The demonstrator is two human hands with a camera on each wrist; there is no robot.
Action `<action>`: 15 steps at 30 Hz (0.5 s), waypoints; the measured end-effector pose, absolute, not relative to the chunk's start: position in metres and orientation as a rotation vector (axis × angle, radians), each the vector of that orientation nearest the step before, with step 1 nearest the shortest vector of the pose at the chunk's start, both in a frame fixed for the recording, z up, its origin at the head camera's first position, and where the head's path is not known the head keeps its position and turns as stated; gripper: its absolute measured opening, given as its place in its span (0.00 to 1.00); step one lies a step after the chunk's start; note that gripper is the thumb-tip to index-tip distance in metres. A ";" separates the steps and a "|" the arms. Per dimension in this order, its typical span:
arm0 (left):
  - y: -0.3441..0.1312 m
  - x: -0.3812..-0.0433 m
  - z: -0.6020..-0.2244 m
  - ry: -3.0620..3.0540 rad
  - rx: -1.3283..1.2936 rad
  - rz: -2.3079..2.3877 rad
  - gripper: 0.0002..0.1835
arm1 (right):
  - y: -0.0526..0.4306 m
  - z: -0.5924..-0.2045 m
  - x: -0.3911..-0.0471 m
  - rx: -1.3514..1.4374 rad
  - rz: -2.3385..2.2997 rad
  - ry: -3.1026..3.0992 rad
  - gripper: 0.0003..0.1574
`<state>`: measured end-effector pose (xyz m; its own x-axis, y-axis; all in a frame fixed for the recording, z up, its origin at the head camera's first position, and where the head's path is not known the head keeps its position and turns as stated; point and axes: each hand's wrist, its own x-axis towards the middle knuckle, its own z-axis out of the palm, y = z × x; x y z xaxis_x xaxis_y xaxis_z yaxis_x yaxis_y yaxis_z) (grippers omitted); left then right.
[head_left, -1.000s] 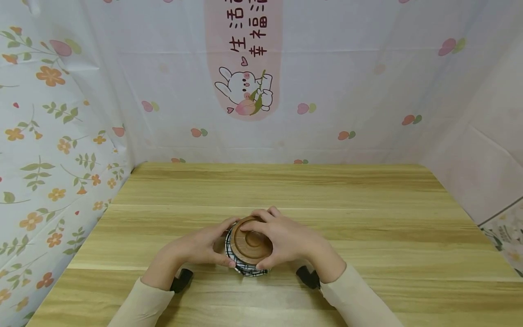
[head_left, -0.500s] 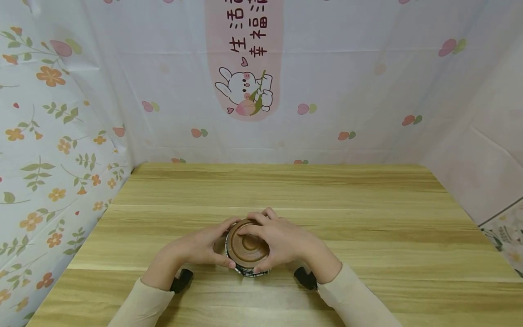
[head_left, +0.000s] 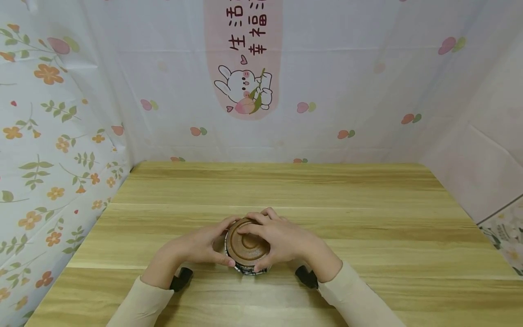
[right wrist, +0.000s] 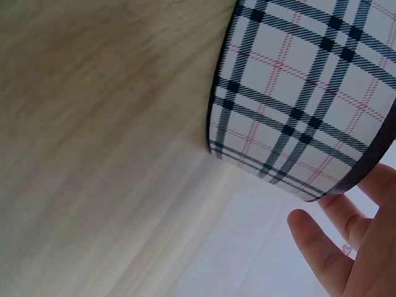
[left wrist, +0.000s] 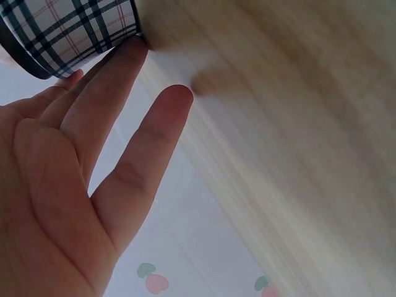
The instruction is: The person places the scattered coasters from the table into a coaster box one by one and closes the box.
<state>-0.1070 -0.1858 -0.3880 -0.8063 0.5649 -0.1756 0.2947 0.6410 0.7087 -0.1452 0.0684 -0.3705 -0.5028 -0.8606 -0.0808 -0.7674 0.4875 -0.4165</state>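
Note:
A round brown lid (head_left: 241, 251) with ringed grooves lies over the mouth of a plaid canister (right wrist: 297, 93) standing on the table. White, dark green and pink checks cover the canister's side, and a dark band runs along its upper edge. My left hand (head_left: 200, 245) holds the canister from the left, thumb at the near side and fingers round the far side. From the right, my right hand (head_left: 288, 240) grips the lid, with its thumb at the near edge and its fingers spread across the top and far edge. The canister's inside is hidden.
The wooden table (head_left: 367, 204) reaches back to a printed white cloth (head_left: 347, 81). Another cloth with orange flowers (head_left: 49, 136) hangs along the left side. Black wrist mounts (head_left: 181, 279) sit below both wrists.
My right hand has shifted slightly left with the lid, which now sits more squarely over the canister. My left hand has stayed in place. Little differs over the last half second.

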 end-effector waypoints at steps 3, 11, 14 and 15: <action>-0.185 -0.107 -0.388 2.484 0.688 0.967 0.55 | 0.070 -0.370 -0.145 -1.380 -0.495 2.445 0.53; -0.192 -0.105 -0.389 2.503 0.675 0.959 0.55 | 0.086 -0.370 -0.146 -1.295 -0.537 2.465 0.51; -0.197 -0.103 -0.387 2.531 0.655 0.948 0.55 | 0.104 -0.371 -0.150 -1.270 -0.573 2.515 0.51; -0.199 -0.102 -0.387 2.541 0.646 0.943 0.55 | 0.112 -0.372 -0.152 -1.266 -0.588 2.537 0.52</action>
